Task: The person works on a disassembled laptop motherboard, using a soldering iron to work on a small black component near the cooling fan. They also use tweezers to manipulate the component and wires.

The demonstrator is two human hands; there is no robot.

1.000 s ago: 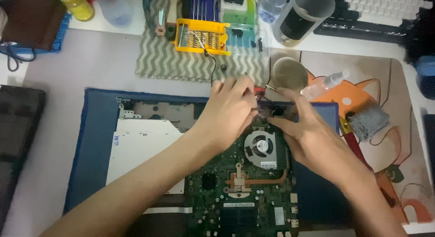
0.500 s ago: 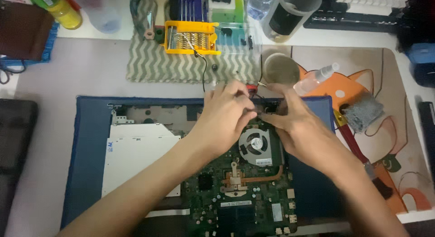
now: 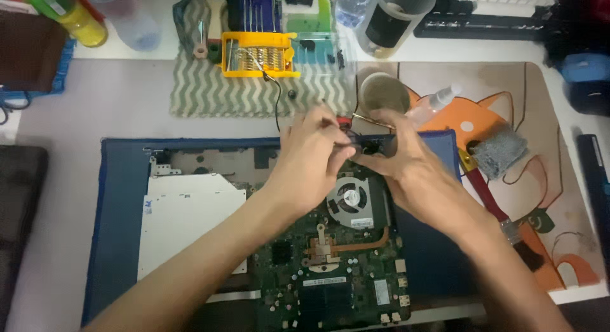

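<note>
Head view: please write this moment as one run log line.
left hand | right hand | both pinch small dark part | above fan | open laptop

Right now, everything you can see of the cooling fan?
The fan is a round black blower with a pale hub sticker, seated flat in a dark housing on the green board. A copper heat pipe runs from its lower edge toward the board's middle. The left hand and right hand meet just above it, covering its upper edge. Blades look still; contact unclear.
</note>
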